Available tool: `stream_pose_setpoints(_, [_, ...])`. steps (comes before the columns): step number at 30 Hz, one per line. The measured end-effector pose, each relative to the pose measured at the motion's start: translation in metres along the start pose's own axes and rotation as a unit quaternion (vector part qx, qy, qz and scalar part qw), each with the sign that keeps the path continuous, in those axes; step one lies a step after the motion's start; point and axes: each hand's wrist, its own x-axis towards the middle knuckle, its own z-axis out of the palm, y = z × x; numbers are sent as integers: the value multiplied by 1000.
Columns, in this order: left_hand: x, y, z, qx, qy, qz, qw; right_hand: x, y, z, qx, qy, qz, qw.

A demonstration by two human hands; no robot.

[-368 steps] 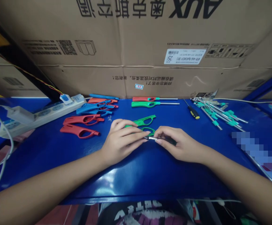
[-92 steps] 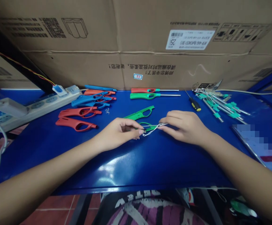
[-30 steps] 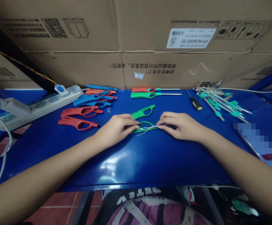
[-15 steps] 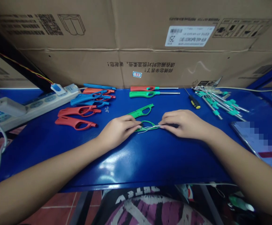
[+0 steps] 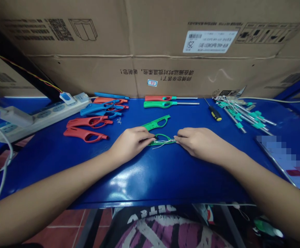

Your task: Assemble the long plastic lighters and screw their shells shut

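Observation:
My left hand (image 5: 130,145) is closed, pinching the handle end of a green lighter half-shell (image 5: 162,135) just above the table. Pale thin wires (image 5: 160,141) run along the shell's trigger loop, and one loose end hangs below it. My right hand (image 5: 203,144) is closed at the shell's other end, its thumb and fingertips pinched where the wires gather; the fingers hide exactly what lies between them. Right behind lies a second green half-shell (image 5: 157,123), its handle end partly hidden by my left hand.
Red half-shells (image 5: 86,134) and blue ones (image 5: 94,107) lie at left by a power strip (image 5: 45,113) and small screws (image 5: 119,120). Behind are two long-nozzle lighters (image 5: 160,104). At right are a screwdriver (image 5: 213,112), metal nozzles with wires (image 5: 239,115) and a phone (image 5: 281,158).
My right hand's fingers have drawn together and bent more at the shell's end. My left hand keeps its pinch. The whole view has shifted slightly.

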Motion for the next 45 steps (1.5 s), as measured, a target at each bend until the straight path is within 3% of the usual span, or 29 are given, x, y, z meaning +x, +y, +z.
stream_pose_setpoints(6, [-1, -2, 3, -10, 21, 18, 1000, 2, 2, 4, 149, 22, 72, 986])
stream_pose_setpoints(10, [-1, -4, 5, -12, 27, 18, 999, 8, 5, 12, 264, 58, 143, 952])
stream_pose_setpoints(13, [0, -2, 3, -9, 20, 18, 1000, 11, 5, 15, 332, 49, 178, 925])
stream_pose_setpoints(15, [1, 1, -1, -3, 2, 10, 1000, 12, 5, 14, 340, 39, 183, 921])
stream_pose_setpoints(20, [2, 7, -9, 16, -37, -10, 999, 10, 4, 10, 346, 45, 154, 925])
stream_pose_setpoints(31, [3, 6, -6, -79, -15, -107, 991, 7, -8, 1, 332, 59, 130, 932])
stream_pose_setpoints(39, [2, 12, -8, -28, -43, -52, 997, 7, -8, 12, 183, 33, -23, 982])
stream_pose_setpoints(45, [-1, 21, -18, 94, -137, -35, 985, 11, -10, 13, 243, 37, 3, 969])
